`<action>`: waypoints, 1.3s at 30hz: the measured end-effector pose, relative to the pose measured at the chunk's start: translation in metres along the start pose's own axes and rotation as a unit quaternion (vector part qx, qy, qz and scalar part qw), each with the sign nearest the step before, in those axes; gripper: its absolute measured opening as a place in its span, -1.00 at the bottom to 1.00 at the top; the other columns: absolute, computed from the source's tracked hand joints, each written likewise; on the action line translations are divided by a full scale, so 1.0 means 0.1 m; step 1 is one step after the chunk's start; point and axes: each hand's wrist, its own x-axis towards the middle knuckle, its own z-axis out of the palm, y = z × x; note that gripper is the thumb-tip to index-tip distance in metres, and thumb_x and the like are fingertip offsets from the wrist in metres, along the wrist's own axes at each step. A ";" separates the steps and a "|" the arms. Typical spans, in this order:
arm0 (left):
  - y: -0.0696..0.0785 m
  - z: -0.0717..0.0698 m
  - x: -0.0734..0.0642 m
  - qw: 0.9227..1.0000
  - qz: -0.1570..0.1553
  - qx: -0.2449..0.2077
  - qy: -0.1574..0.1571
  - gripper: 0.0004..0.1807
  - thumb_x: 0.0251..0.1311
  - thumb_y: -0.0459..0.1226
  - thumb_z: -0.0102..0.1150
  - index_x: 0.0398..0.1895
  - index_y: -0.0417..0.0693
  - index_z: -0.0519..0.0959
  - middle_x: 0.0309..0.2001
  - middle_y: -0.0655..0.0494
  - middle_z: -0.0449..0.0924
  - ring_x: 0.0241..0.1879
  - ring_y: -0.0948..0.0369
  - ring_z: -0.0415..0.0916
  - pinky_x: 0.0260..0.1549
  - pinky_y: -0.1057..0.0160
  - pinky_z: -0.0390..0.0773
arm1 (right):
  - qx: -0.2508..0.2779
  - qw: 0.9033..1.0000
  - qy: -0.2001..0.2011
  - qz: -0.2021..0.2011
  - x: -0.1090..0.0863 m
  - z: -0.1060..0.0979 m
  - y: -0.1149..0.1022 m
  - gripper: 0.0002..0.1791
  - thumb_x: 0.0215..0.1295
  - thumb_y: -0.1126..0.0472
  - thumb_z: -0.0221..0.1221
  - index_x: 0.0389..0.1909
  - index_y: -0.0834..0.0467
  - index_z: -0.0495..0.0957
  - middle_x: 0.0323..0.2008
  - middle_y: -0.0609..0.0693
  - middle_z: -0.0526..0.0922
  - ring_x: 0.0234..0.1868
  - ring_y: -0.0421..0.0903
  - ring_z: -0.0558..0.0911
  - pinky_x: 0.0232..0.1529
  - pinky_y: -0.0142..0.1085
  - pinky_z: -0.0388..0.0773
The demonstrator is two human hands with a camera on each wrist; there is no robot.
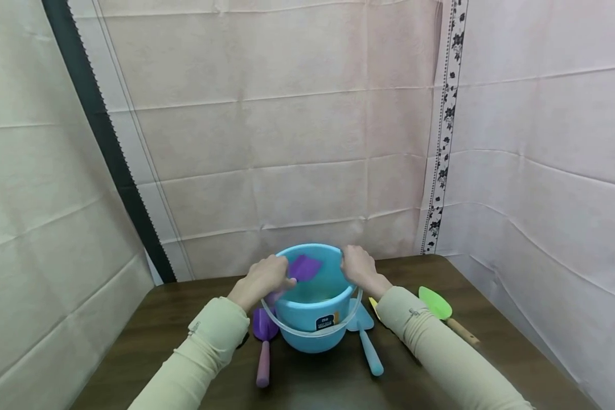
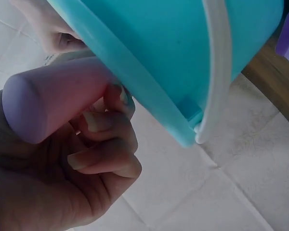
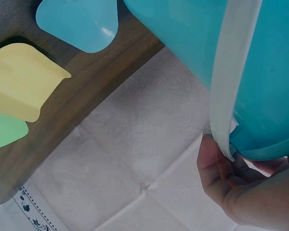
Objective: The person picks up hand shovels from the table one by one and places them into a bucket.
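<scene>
A light-blue bucket (image 1: 299,315) with a white carrying handle (image 1: 312,333) stands amid the hands. On its left side, my left hand (image 1: 267,277) holds a purple toy shovel (image 1: 305,267), whose blade shows inside the bucket. The left wrist view shows the shovel's pinkish-purple grip (image 2: 58,96) lying across the palm beside the rim, fingers curled by it. My right hand (image 1: 361,267) grips the bucket's right rim, close to where the white handle joins. Something yellow shows low inside the bucket.
Left of the bucket lies another purple shovel (image 1: 264,327) on the dark wooden table (image 1: 184,341). To the right are a blue trowel (image 1: 360,319), a yellow scoop (image 3: 26,82) partly behind the right arm in the head view, and a green shovel (image 1: 434,302). Pale cloth surrounds the table.
</scene>
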 end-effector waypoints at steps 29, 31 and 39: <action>0.19 0.24 0.42 0.994 -0.019 0.012 -0.103 -0.70 0.09 -0.24 0.27 -0.67 -0.01 0.37 -0.69 0.14 0.36 -0.68 0.26 0.32 -0.68 0.32 0.30 | -0.017 1.000 -0.002 -0.006 0.01 -0.02 0.00 -0.76 0.34 0.37 -0.06 -0.52 0.18 0.44 -0.64 0.00 0.30 -0.60 -0.09 0.39 -0.59 -0.29 0.34; 0.19 0.27 0.44 0.993 -0.029 0.009 -0.111 -0.73 0.08 -0.23 0.27 -0.62 -0.01 0.38 -0.67 0.14 0.37 -0.68 0.26 0.32 -0.66 0.31 0.30 | -0.014 1.000 -0.001 -0.005 0.01 -0.02 0.00 -0.77 0.35 0.36 -0.06 -0.51 0.19 0.45 -0.64 0.00 0.30 -0.60 -0.09 0.40 -0.58 -0.29 0.36; 0.17 0.38 0.46 0.991 -0.045 0.022 -0.122 -0.79 0.08 -0.18 0.30 -0.54 0.00 0.46 -0.67 0.18 0.40 -0.69 0.30 0.34 -0.61 0.29 0.34 | -0.005 1.000 0.002 -0.010 0.00 -0.01 0.00 -0.79 0.35 0.35 -0.06 -0.46 0.20 0.49 -0.62 0.03 0.38 -0.58 -0.08 0.44 -0.55 -0.26 0.43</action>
